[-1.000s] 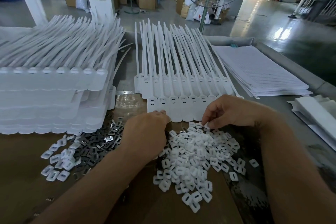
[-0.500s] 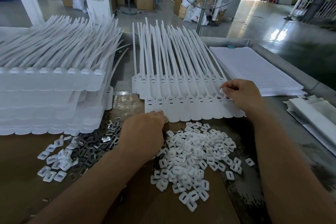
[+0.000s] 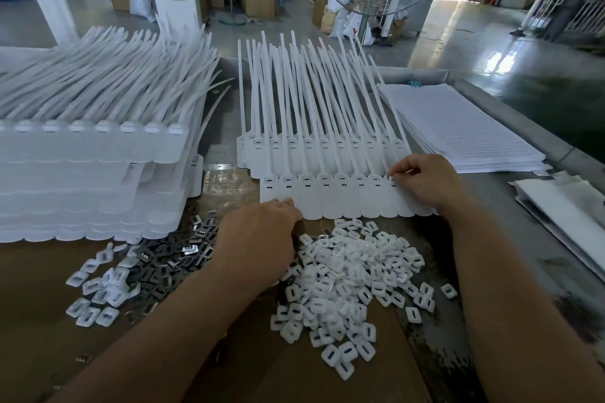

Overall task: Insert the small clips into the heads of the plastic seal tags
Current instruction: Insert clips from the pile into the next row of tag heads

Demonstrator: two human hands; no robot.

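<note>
Risen from the heap of small white square plastic clips (image 3: 343,278), the right hand (image 3: 422,180) now pinches the 3 o'clock end head of the row of flat white plastic seal tags (image 3: 327,203), fingertips together; any clip there is hidden. Left hand (image 3: 258,239) lies palm-down at the row's 7 o'clock edge, fingers unseen. Seating step, I judge; next calls for a fresh clip squared to a neighbouring slot.

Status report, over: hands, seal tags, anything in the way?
Left hand rests on front tag row, left end. Right hand pinches a tag head near right end; insertion hidden. White clip pile below, nothing blocking.
</note>
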